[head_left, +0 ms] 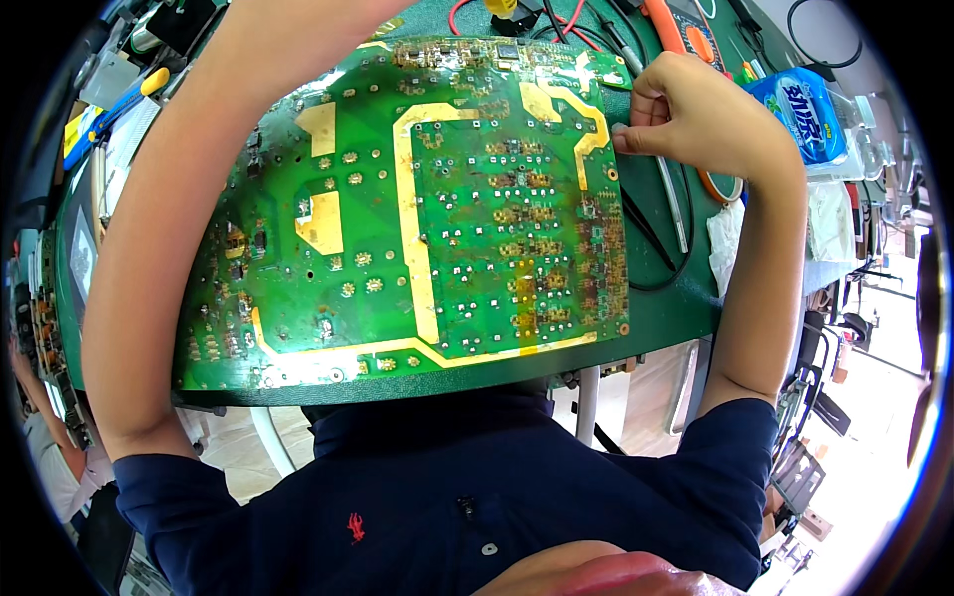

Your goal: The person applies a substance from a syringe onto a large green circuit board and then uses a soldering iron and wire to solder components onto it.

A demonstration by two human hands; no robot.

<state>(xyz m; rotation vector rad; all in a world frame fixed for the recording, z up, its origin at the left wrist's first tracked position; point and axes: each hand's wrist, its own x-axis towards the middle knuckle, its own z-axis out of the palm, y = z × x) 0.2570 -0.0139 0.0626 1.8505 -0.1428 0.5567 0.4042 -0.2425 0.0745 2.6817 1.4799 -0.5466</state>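
Note:
A large green circuit board (368, 219) lies on the dark green table (676, 318), its gold traces and many solder joints facing up. At its upper right edge my right hand (696, 114) is closed, with thumb and fingertips pinching the rim of the board. My left forearm (164, 228) arches over the board's left side and runs out through the upper edge of the picture. The left hand itself is cut off there, so its fingers are hidden. Brown staining and small components crowd the right part of the board.
Right of the board lie black tweezers (651, 230), a silver pen-shaped tool (673, 214) and cables. An orange-edged multimeter (696, 35), a blue package (807, 117) and a clear bottle (865, 139) stand beyond my right hand. Blue-and-yellow pliers (119, 111) lie at far left; another person's arm (45, 402) shows below.

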